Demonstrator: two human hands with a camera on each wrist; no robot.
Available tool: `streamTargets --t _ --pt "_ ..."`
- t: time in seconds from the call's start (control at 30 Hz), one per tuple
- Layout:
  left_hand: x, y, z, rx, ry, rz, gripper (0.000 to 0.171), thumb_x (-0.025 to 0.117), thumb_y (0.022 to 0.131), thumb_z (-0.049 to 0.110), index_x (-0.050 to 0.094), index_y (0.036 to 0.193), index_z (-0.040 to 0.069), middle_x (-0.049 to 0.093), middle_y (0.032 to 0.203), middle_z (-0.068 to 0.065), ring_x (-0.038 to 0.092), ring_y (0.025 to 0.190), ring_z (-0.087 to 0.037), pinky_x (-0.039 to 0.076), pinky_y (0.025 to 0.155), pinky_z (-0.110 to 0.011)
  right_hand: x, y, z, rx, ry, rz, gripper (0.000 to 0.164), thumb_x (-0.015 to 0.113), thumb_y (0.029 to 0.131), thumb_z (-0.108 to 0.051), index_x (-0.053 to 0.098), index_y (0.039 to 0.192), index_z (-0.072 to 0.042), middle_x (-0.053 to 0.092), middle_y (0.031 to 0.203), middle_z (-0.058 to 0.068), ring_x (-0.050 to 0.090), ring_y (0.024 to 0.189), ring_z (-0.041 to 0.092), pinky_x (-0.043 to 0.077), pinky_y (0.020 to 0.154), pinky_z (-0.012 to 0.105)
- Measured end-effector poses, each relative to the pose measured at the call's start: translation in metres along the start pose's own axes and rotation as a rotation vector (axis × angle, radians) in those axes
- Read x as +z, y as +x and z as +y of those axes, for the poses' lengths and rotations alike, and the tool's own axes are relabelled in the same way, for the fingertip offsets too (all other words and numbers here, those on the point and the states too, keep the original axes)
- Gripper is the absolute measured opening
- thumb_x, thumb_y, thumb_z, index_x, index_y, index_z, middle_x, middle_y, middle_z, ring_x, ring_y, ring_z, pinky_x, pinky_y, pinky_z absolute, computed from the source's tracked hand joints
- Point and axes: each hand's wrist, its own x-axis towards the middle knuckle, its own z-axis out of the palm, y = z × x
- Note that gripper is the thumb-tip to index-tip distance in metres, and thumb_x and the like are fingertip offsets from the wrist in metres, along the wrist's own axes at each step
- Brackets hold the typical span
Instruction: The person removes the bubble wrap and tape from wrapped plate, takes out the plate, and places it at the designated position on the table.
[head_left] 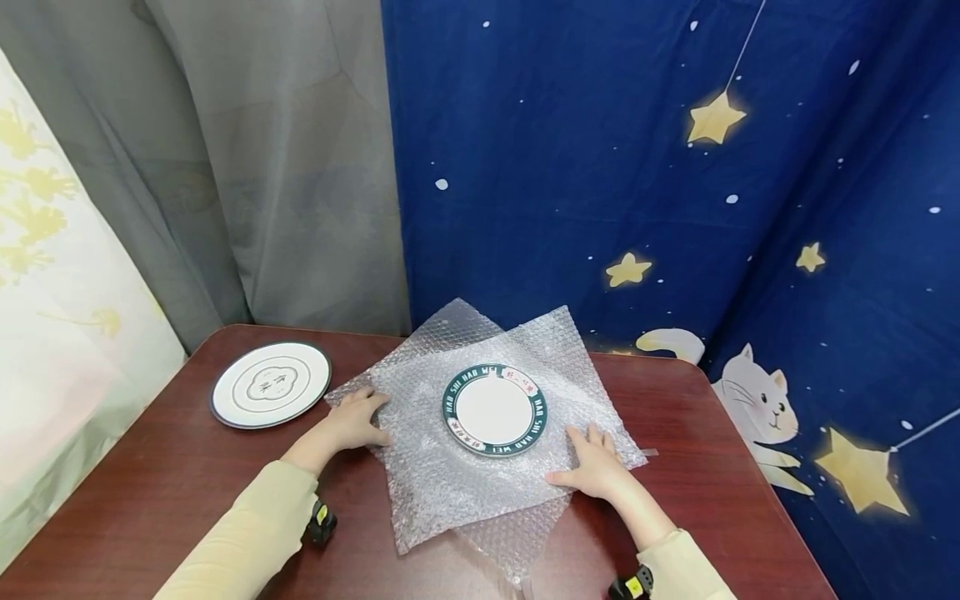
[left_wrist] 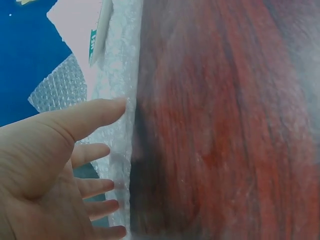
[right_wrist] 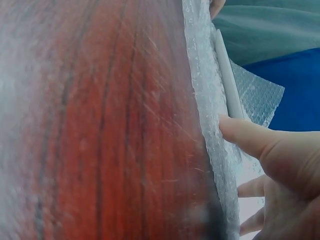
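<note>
A small white plate with a dark green lettered rim lies on a sheet of bubble wrap. Under that sheet, at another angle, is a second bubble wrap sheet; its corners stick out at the back and front. My left hand is at the wrap's left edge, thumb and fingers spread. At the lower right edge, my right hand rests with fingers spread and thumb toward the plate. Both wrist views show relaxed fingers along the wrap, pinching nothing; whether every fingertip touches it, I cannot tell.
A larger white plate with a dark rim and a drawn centre pattern lies at the back left of the reddish-brown wooden table. Behind the table hang a grey curtain and a blue star-patterned curtain.
</note>
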Motion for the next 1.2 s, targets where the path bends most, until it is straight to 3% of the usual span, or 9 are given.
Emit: streamTargets --t 0.17,0.33,0.53,0.67,0.83,1.0,1.2 --pt "-0.001 0.001 0.007 -0.002 0.03 -0.015 0.069 0.077 0.075 0.023 0.051 0.133 -0.005 0.034 0.14 -0.036 0.029 0.129 -0.053 0.028 0.095 -0.071 0.0 0.001 -0.001 -0.008 -0.009 0.001 0.098 0.079 0.072 -0.049 0.036 0.144 0.001 0.015 0.145 0.041 0.009 0.131 0.062 0.019 0.096 0.076" --pt "-0.004 0.006 0.02 0.036 0.076 -0.022 0.061 0.07 0.073 0.011 0.054 0.13 -0.004 0.039 0.139 -0.031 0.031 0.13 -0.049 0.026 0.098 -0.07 -0.001 0.0 -0.003 -0.005 -0.02 0.001 0.097 0.08 0.072 -0.048 0.038 0.143 0.002 0.016 0.145 0.042 0.01 0.13 0.063 0.02 0.095 0.076" --pt "-0.006 0.012 0.037 0.091 0.08 0.002 0.05 0.064 0.079 0.012 0.057 0.126 -0.004 0.049 0.133 -0.026 0.041 0.126 -0.044 0.031 0.099 -0.064 -0.002 0.002 -0.005 0.007 -0.038 -0.003 0.095 0.082 0.07 -0.046 0.04 0.141 0.002 0.019 0.143 0.042 0.012 0.129 0.064 0.024 0.094 0.075" --pt "-0.006 0.017 0.047 0.102 0.029 0.025 0.043 0.066 0.085 0.014 0.059 0.124 -0.004 0.057 0.125 -0.022 0.049 0.121 -0.04 0.038 0.099 -0.055 -0.002 0.005 -0.006 0.018 -0.038 -0.009 0.094 0.083 0.07 -0.045 0.041 0.14 0.002 0.02 0.144 0.042 0.012 0.129 0.064 0.024 0.095 0.074" --pt "-0.005 0.023 0.058 0.07 -0.042 0.049 0.039 0.066 0.086 0.016 0.062 0.122 0.0 0.065 0.108 -0.015 0.062 0.096 -0.028 0.05 0.083 -0.044 -0.002 0.006 -0.006 0.024 -0.039 -0.013 0.093 0.083 0.07 -0.043 0.041 0.14 0.002 0.02 0.143 0.042 0.012 0.129 0.064 0.023 0.097 0.073" --pt "0.0 0.028 0.064 0.033 -0.096 0.064 0.04 0.064 0.085 0.015 0.062 0.123 0.0 0.065 0.087 -0.006 0.056 0.067 -0.015 0.049 0.064 -0.035 -0.004 0.005 -0.009 0.03 -0.024 -0.015 0.092 0.083 0.071 -0.041 0.041 0.14 0.002 0.019 0.144 0.041 0.011 0.13 0.063 0.024 0.097 0.072" --pt "0.01 0.03 0.071 -0.029 -0.208 0.075 0.051 0.065 0.09 0.023 0.053 0.13 -0.005 0.066 0.101 -0.016 0.064 0.083 -0.024 0.052 0.075 -0.043 -0.003 0.004 -0.008 0.033 -0.03 -0.013 0.092 0.082 0.072 -0.041 0.04 0.141 0.001 0.018 0.145 0.041 0.011 0.13 0.063 0.023 0.097 0.073"
